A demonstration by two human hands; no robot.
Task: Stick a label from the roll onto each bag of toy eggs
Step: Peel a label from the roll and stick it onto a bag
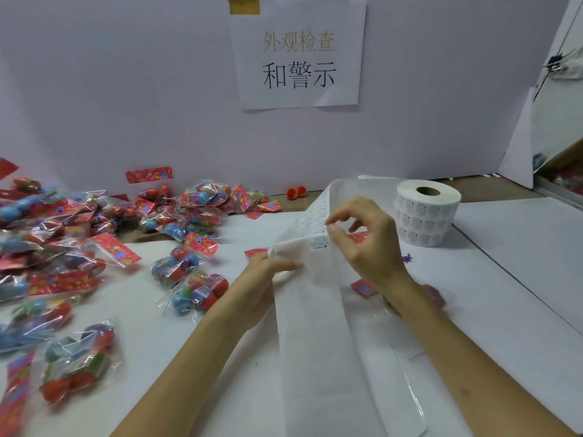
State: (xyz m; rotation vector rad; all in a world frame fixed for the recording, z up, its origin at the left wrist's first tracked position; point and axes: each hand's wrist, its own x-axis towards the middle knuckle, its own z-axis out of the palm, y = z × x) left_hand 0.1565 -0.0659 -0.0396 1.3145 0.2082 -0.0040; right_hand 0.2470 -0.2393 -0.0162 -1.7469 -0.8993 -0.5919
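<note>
A white label roll (427,212) stands on the table at the right. Its backing strip (310,310) runs from the roll over my hands and hangs down toward me. My left hand (268,279) holds the strip from beneath, where it folds. My right hand (362,238) pinches the corner of a small printed label (319,242) on the strip with thumb and forefinger. A clear bag of toy eggs (435,294) lies under my right wrist, mostly hidden. More bags of coloured eggs (195,288) with red header cards lie to the left.
A big heap of egg bags (63,241) covers the left side of the table up to the wall. Two loose red egg halves (296,192) lie by the wall. A paper sign (298,55) is taped to the wall. A white board (536,134) leans at the right.
</note>
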